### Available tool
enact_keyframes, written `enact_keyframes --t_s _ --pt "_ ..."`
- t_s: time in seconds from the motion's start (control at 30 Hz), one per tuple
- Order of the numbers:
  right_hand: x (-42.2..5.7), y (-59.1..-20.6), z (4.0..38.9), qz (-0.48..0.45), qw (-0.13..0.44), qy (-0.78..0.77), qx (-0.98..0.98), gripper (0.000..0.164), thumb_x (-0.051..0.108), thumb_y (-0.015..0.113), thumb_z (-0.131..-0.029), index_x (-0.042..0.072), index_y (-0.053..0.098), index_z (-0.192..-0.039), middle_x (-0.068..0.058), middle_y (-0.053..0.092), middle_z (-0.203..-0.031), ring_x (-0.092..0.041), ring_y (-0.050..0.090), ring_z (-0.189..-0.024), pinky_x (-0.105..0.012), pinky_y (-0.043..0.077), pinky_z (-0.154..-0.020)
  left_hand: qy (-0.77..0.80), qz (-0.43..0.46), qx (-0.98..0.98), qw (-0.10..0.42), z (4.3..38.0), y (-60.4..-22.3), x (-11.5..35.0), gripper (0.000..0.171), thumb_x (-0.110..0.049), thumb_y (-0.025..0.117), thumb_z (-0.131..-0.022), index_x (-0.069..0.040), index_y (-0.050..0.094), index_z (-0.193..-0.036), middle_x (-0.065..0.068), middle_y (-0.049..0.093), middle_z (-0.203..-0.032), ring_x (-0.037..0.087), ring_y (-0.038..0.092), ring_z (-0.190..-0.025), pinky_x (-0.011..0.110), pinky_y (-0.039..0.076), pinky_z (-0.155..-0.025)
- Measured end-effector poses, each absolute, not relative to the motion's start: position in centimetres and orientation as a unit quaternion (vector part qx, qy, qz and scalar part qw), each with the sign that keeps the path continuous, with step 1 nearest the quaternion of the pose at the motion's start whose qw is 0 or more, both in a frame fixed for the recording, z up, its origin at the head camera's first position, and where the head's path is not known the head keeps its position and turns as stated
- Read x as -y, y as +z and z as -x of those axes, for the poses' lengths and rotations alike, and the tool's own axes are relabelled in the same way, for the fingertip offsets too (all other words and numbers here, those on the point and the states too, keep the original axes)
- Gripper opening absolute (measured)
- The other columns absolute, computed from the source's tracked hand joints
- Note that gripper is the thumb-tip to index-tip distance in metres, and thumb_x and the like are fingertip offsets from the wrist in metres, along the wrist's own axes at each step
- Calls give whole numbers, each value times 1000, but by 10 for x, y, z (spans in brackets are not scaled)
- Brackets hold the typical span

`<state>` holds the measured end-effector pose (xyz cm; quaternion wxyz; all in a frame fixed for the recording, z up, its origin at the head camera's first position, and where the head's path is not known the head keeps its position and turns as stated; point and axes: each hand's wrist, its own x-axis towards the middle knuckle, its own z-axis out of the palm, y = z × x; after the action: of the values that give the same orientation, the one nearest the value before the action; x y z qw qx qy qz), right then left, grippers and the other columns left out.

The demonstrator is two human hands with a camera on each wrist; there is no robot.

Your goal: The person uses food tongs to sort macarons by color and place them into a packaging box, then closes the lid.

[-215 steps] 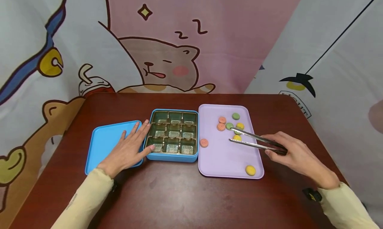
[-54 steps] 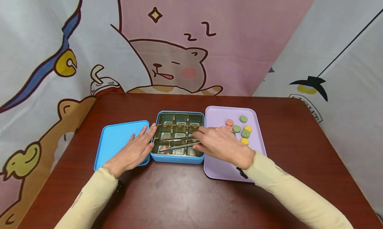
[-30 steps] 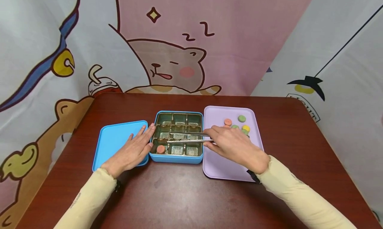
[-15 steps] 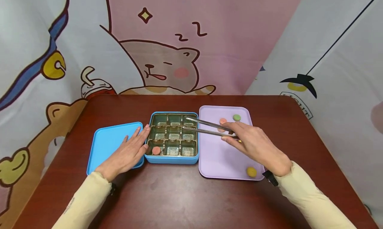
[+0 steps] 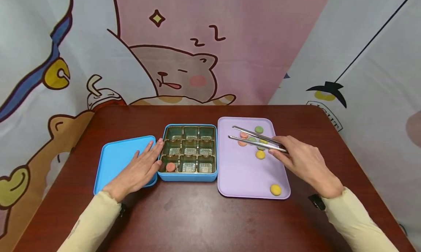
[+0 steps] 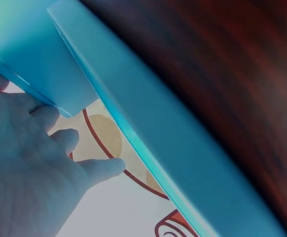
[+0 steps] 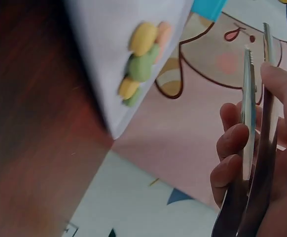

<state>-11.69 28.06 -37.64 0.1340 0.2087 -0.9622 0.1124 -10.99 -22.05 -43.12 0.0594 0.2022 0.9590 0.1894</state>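
Note:
My right hand (image 5: 307, 162) grips a pair of metal tongs (image 5: 246, 140) over the lilac tray (image 5: 245, 179). The tong tips are spread, with nothing between them. Below and around the tongs lie several small macarons, green (image 5: 259, 129), orange (image 5: 242, 143) and yellow (image 5: 260, 154); the tongs partly cover some of them. My left hand (image 5: 135, 171), fingers straight, rests across the blue lid and touches the left side of the blue box (image 5: 187, 177). One orange macaron (image 5: 170, 167) sits in the box's front left compartment. In the right wrist view, thumb and fingers wrap the tongs (image 7: 249, 108).
The blue lid (image 5: 120, 155) lies left of the box on the dark wooden table (image 5: 197, 215). Gold dividers (image 5: 189, 147) split the box into several compartments. A lone yellow macaron (image 5: 275, 189) lies at the tray's front right. A cartoon-printed cloth (image 5: 256, 61) hangs behind the table.
The tongs carried an orange macaron from the tray's left side into the box's front left compartment and released it. My right hand then drew back right over the tray; my left stayed beside the box.

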Motion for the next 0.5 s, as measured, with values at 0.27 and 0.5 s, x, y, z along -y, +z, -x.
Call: enact_keyframes --t_s 0.27,0.5 --pt "-301 -393 114 -192 128 76 970 46 34 81 -90 9 67 -126 -7 70 -97 -14 47 -58 -27 35 -44 189 -203 -959 60 111 -433 219 64 -36 38 -113 -11 14 -167 7 12 -173 37 7 -159 76 12 -116" --pt "-306 -399 111 -180 109 67 975 46 35 81 -90 7 69 -124 -10 71 -99 -14 49 -57 -28 34 -41 201 -200 -956 73 109 -433 222 64 -36 38 -113 -10 14 -167 8 10 -174 38 6 -159 76 9 -116"
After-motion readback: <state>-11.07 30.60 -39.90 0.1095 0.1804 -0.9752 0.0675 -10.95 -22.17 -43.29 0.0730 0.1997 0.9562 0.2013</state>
